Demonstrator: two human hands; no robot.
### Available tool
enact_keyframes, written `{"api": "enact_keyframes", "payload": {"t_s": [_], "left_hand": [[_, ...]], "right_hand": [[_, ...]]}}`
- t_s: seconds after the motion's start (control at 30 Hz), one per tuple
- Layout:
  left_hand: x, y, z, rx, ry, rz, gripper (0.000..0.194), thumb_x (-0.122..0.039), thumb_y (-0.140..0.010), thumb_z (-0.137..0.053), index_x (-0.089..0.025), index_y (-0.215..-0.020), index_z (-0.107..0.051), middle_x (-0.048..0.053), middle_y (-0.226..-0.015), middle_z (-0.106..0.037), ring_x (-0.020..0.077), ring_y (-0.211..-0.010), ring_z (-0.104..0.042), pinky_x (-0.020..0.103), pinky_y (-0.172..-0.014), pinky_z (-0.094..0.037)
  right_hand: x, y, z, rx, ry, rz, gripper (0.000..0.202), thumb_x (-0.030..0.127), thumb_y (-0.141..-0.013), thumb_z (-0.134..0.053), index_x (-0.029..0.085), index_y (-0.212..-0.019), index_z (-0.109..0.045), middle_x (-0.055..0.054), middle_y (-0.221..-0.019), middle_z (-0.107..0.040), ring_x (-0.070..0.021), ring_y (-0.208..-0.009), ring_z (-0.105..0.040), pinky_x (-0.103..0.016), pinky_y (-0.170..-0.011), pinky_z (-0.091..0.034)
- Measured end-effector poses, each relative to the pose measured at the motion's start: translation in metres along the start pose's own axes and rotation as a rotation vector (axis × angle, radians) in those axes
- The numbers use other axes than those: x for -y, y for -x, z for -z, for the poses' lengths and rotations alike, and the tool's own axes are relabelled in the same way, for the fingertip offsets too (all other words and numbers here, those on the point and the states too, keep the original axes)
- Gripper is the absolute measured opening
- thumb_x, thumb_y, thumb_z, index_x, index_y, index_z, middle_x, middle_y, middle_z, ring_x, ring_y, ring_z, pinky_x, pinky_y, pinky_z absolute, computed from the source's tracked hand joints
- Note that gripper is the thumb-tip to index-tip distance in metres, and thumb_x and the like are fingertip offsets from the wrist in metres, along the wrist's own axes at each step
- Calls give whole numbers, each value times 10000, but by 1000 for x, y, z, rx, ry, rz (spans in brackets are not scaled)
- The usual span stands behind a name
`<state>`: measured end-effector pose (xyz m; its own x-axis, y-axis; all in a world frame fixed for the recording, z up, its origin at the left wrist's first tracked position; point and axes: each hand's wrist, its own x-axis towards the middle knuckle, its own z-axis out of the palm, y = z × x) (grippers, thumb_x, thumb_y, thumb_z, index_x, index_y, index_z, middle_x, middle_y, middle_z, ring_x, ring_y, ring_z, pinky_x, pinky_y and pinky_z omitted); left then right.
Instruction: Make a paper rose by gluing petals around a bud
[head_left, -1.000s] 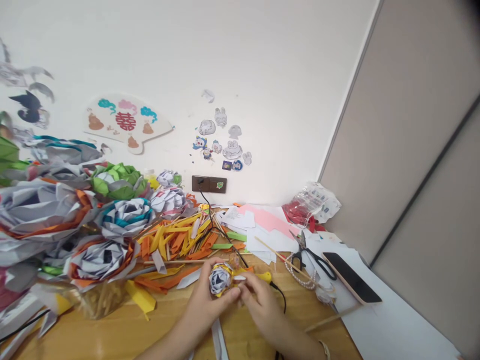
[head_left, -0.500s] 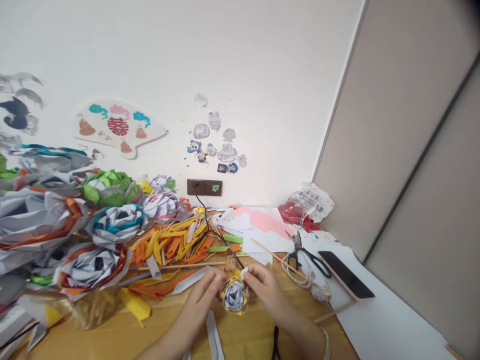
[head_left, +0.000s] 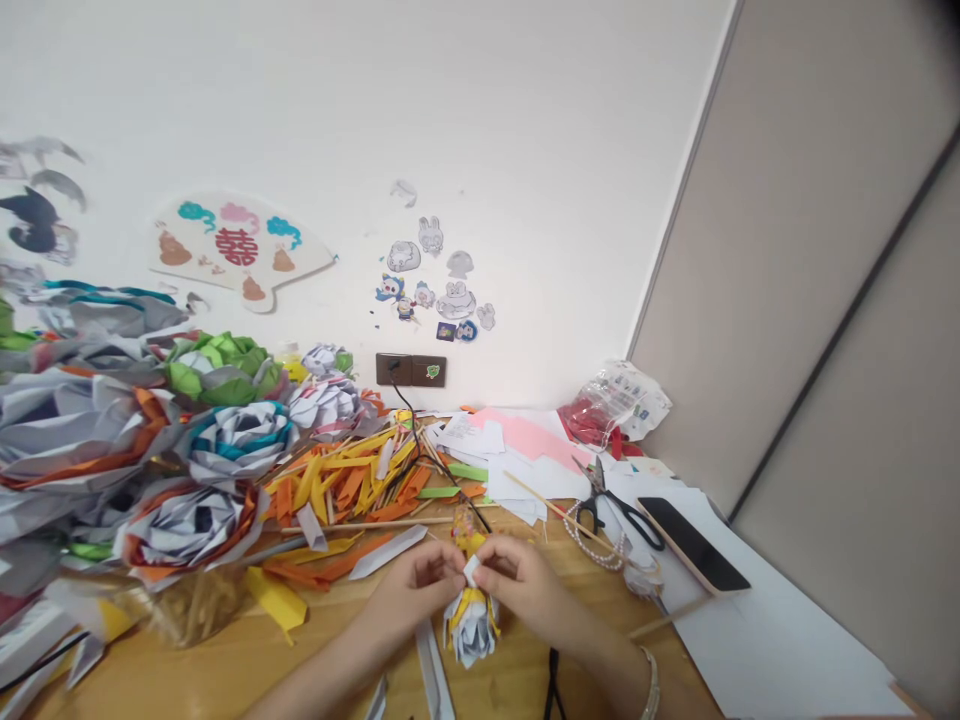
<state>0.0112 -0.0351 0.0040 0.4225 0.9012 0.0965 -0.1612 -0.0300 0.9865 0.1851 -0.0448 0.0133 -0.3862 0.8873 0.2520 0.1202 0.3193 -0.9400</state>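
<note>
A small white and yellow paper flower (head_left: 474,632) hangs head-down toward me between my hands, over the wooden table. My left hand (head_left: 427,578) is closed in a pinch at the flower's base. Opposite it, my right hand (head_left: 517,582) pinches a small white paper strip (head_left: 471,571) against that base. The fingertips of both hands nearly meet there, partly hiding the grip. Behind them, a yellow-orange piece (head_left: 468,528) shows just beyond the fingers. Folded white paper strips (head_left: 433,672) lie on the table below my left wrist.
Large paper flowers (head_left: 187,530) crowd the left side. Orange and yellow paper strips (head_left: 352,480) lie piled with thin sticks at the back. Black scissors (head_left: 634,520), a bead string (head_left: 600,562) and a phone (head_left: 694,545) are at right. A black cable (head_left: 405,400) runs from the wall socket.
The flower has tipped, its face turning from up toward me to downward. My hands have drawn closer together, with the white strip now at the flower's base.
</note>
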Motion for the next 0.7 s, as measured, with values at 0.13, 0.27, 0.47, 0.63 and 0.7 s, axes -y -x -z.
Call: {"api": "enact_keyframes", "payload": {"t_s": [0.13,0.27,0.47,0.63,0.7], "left_hand": [[0,-2,1,42,-121,-1,372,-471,-631,-723,-153,-690,-539,-44,-612,-513,100,-587,-458,221,-573,-332],[0,-3,2,42,-204,16,417,-526,-618,-704,-153,-674,-525,-45,-600,-499,99,-570,-439,220,-559,-319],[0,-4,3,10,-277,44,388,-501,-599,-705,-158,-648,-530,-48,-579,-499,102,-554,-439,221,-548,-325],[1,-5,3,-21,-344,56,314,-430,-609,-688,-159,-633,-532,-55,-562,-480,97,-542,-414,217,-526,-304],[0,-4,2,-36,-351,61,300,-419,-609,-677,-160,-630,-526,-57,-562,-471,98,-541,-411,218,-525,-305]], "right_hand": [[-4,0,-1,-8,21,-27,191,356,-768,-619,166,-763,-617,13,-707,-573,-125,-664,-538,-229,-609,-407],[-5,-2,10,98,-68,-88,237,380,-717,-680,161,-802,-653,-3,-741,-625,-139,-693,-579,-257,-660,-437],[-8,-4,26,263,-185,-165,321,379,-661,-743,173,-898,-673,-19,-824,-660,-147,-768,-603,-296,-766,-437],[-21,-6,18,215,-224,-203,367,370,-581,-801,160,-842,-651,8,-739,-621,-116,-689,-566,-262,-695,-417],[-23,-6,14,168,-210,-199,361,376,-579,-800,154,-818,-646,6,-731,-616,-117,-686,-561,-262,-687,-411]]}}
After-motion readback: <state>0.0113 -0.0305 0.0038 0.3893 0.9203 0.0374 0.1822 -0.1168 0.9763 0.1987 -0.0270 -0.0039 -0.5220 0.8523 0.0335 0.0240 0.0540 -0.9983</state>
